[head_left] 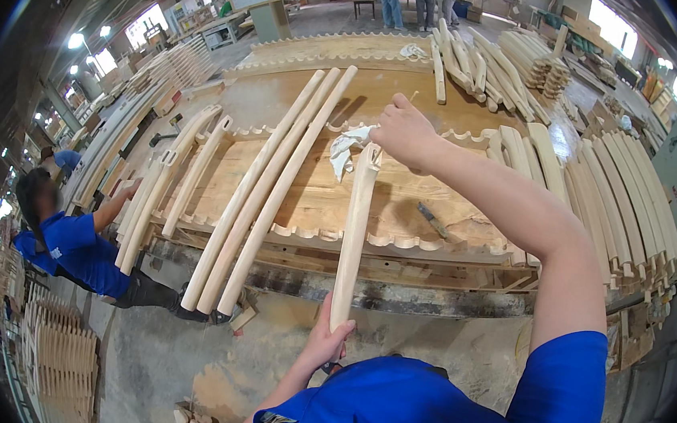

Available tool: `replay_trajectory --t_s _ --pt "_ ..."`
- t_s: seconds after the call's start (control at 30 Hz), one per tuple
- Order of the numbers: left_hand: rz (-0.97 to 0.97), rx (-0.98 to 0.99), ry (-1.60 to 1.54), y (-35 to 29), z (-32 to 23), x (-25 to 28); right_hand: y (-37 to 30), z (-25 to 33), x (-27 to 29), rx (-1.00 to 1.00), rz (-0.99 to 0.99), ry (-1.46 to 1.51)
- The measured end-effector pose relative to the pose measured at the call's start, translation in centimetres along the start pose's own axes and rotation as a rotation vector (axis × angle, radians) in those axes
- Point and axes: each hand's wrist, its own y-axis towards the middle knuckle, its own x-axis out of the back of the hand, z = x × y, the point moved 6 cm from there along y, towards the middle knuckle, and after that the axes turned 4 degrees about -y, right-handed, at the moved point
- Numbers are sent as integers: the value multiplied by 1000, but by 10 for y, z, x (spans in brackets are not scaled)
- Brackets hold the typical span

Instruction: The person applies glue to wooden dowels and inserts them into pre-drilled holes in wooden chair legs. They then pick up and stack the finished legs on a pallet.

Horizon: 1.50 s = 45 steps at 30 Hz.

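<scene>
My left hand [325, 342] is wrapped round the near end of a pale wooden bar [355, 237] that slopes up and away from me. The bar's far end has a slot cut in it and rests over the workbench. Right above that slotted end, my right hand [407, 135] is closed with the fingers pointing down at it. A thin stick [414, 96] pokes out past the knuckles; the rest of it is hidden in the fist. A crumpled white cloth [347, 149] lies just left of the slotted end, close to my right fingertips.
Three long wooden bars [278, 182] lean across the scalloped bench rack [304, 233] on the left. A dark-handled tool [433, 219] lies on the bench. Curved wooden pieces [630, 197] are stacked at the right. A co-worker in blue [82, 241] reaches toward more pieces at the left.
</scene>
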Motion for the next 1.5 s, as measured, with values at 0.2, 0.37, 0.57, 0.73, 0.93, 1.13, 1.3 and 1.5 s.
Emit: replay_trajectory --t_s 0.2,0.37,0.57,0.73,0.93,1.13,1.3,1.5 --pt "-16 26 39 2 2 -16 -3 -18 -15 -154 -110 -91" --pt "-8 28 -23 0 -3 -7 -9 -12 -16 -58 79 74" --pt "63 58 -101 2 4 -2 -33 -49 -24 -251 190 319" --pt "104 76 -150 2 3 4 -63 -54 -53 -552 -5 539" --pt "121 73 -215 6 6 -5 -100 -36 -118 -833 -53 899" --pt "61 89 -105 1 -2 -3 -78 -42 -67 -670 -127 409" --pt "-47 75 110 -5 -5 -1 -22 -25 -18 -445 39 53" --pt "-73 28 185 2 -1 -13 -20 -30 -19 -354 -29 84"
